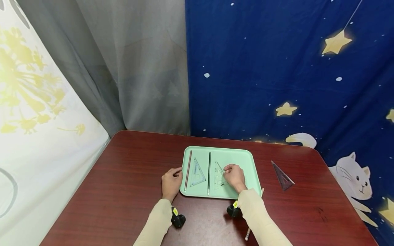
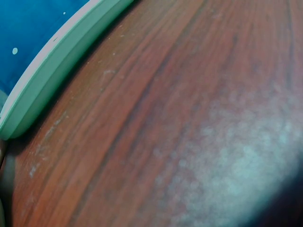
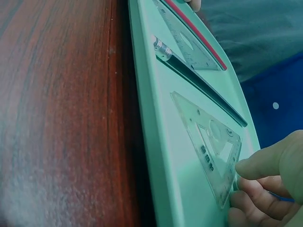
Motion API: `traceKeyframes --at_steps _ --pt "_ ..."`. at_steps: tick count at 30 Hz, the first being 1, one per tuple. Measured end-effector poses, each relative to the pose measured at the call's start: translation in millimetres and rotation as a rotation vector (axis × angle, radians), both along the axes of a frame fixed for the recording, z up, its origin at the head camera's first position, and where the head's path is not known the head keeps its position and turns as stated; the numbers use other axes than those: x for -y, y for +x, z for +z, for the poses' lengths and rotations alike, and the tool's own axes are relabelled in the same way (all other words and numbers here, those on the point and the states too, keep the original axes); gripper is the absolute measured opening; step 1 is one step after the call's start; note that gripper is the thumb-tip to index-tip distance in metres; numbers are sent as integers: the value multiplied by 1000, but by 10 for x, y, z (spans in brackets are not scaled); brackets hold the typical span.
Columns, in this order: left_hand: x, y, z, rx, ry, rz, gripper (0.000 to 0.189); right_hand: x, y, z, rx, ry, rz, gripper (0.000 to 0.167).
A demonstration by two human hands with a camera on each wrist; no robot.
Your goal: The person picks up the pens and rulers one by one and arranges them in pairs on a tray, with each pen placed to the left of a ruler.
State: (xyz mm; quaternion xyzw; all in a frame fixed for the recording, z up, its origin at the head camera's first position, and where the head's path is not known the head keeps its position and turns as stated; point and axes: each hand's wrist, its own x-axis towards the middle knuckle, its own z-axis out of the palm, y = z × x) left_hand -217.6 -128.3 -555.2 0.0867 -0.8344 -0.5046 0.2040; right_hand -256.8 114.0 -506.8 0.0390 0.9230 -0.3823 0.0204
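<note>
Pinching clear set square (image 3: 208, 158) on green tray (image 1: 235, 157) with right grip (image 1: 235, 176); holding its rim with left grip (image 1: 171, 182). Alongside: dark pencil (image 1: 209, 174), bluish set square (image 1: 197, 172), red pencil (image 1: 188, 171). On bench (image 1: 138, 164): dark triangle (image 1: 282, 177), pale pencil (image 1: 248, 234) partly hidden by right sleeve (image 1: 264, 218).

Head view's shot from up high and well back, angled forward and down, with the whole tray (image 1: 241, 156) and the blue curtain (image 1: 246, 68) behind it included. Left wrist view's taken low over the tabletop (image 2: 180, 118), just the tray's edge caught. From the right wrist, tray's seen close-up, tilted. Tray's shared by all three.
</note>
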Motion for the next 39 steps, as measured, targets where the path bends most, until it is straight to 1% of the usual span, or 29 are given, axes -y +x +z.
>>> traceKeyframes --at_steps 9,14,18,21,24,28,34,39 --pt "-1 2 10 0 -2 1 19 -63 19 32 7 -19 -12 10" --pt "0 3 0 -5 4 0 19 -94 34 60 22 -33 -22 12" --pt "1 3 -3 -5 4 -2 19 -143 66 79 16 -55 -29 14" --pt "2 1 4 -7 6 -4 19 -189 100 87 22 -89 -44 17" --pt "4 -3 14 -6 7 -4 19 -238 131 87 49 -127 -69 20" --pt "4 -3 19 -2 10 -2 19 -307 163 69 93 -205 -109 22" --pt "3 0 23 6 15 -3 19 -390 207 62 130 -310 -156 24" --pt "1 -5 22 15 14 3 19 -464 255 104 161 -332 -190 25"
